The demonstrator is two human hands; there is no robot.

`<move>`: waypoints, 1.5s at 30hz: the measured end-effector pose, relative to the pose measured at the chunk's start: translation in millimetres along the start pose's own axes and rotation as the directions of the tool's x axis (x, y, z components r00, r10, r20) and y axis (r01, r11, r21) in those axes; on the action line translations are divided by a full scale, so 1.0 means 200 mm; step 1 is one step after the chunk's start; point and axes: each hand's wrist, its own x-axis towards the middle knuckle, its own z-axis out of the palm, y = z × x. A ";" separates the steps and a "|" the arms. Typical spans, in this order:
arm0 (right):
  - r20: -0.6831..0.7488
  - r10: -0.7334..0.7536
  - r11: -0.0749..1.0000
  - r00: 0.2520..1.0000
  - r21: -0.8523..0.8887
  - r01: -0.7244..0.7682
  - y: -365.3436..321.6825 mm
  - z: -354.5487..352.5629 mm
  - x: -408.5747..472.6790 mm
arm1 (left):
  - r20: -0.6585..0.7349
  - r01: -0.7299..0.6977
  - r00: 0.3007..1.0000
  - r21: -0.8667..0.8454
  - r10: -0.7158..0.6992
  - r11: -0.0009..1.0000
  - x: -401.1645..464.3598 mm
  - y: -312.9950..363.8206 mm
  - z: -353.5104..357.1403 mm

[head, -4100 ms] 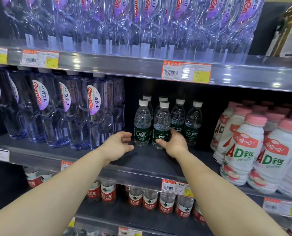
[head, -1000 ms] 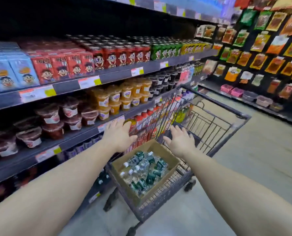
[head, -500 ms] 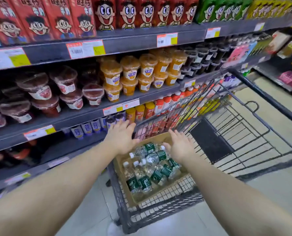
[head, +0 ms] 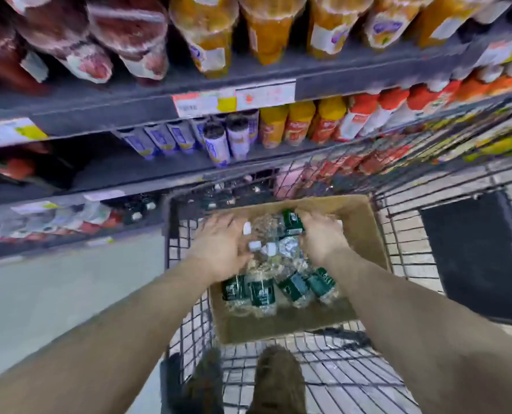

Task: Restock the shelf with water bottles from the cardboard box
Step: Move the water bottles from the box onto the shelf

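Plainly, motion blur smears the whole view, so shelf labels and price tags cannot be read. The left hand (head: 221, 249) and the right hand (head: 323, 239) are both down in the box (head: 365, 231), on top of the bottles (head: 262, 291). The left hand's fingers look spread flat over the pile; blur hides whether they curl round anything, so its grip cannot be told. The right hand's fingertips are tucked behind a green-labelled bottle at 12 o'clock, and its grip cannot be told either. The box sits in the cart (head: 317, 375), at the end toward 12 o'clock, and holds the bottles lying jumbled, white caps at the centre, green labels toward 6 o'clock. Shelves (head: 338, 76) of orange and red drinks run across 12 o'clock. Two shoes (head: 278, 380) show through the cart mesh at 6 o'clock.
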 end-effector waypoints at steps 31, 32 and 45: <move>0.133 -0.076 0.995 0.988 0.077 0.066 0.25 0.33 0.17 | 0.310 0.355 0.931 -0.894 -0.194 0.275 -0.07 -0.02 0.29; 0.155 -0.067 0.998 0.986 0.017 0.065 0.26 0.35 0.21 | 0.313 0.357 0.931 -0.889 -0.190 0.286 -0.08 -0.03 0.32; 0.294 -0.199 0.820 0.935 0.572 -0.005 0.11 0.01 -0.19 | 0.221 0.261 0.956 -0.942 -0.192 0.212 -0.42 -0.05 0.05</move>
